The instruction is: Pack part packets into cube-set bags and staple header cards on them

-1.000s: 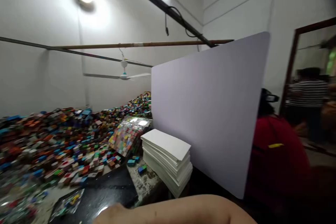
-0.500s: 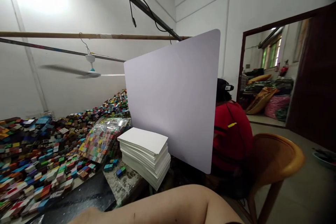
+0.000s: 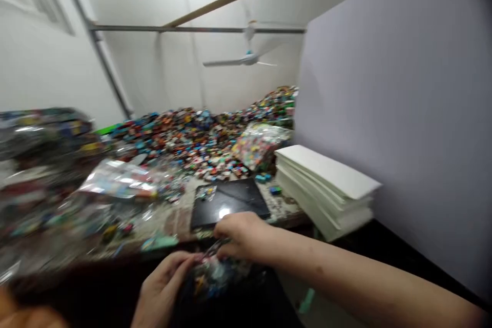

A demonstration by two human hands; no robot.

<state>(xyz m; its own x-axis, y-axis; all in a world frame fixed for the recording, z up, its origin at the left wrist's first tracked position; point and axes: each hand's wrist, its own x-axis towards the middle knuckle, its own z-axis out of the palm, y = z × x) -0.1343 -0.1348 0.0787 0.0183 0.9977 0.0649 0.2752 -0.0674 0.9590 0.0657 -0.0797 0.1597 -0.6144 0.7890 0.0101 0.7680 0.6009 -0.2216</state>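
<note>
Low in front of me is a clear plastic bag (image 3: 217,274) with small colourful pieces in it, its lower part lost in shadow. My left hand (image 3: 165,282) pinches the bag's near left edge between thumb and fingers. Over its top, my right hand (image 3: 240,236) is closed on the plastic, fingers curled down. Just beyond the hands, a black flat board (image 3: 238,200) lies on the worktable (image 3: 179,218). A small clear packet (image 3: 206,193) rests on the board's left part.
Heaped small coloured blocks (image 3: 192,133) cover the table's back. Filled plastic bags (image 3: 119,179) lie at left, blurred. A stack of white cards (image 3: 326,169) stands right, before a large pale panel (image 3: 392,92). A filled clear bag (image 3: 261,143) leans behind. A fan (image 3: 249,59) hangs above.
My view has swung left, away from the doorway and the person in red. Both hands and the plastic bag are now in sight; earlier only one forearm showed.
</note>
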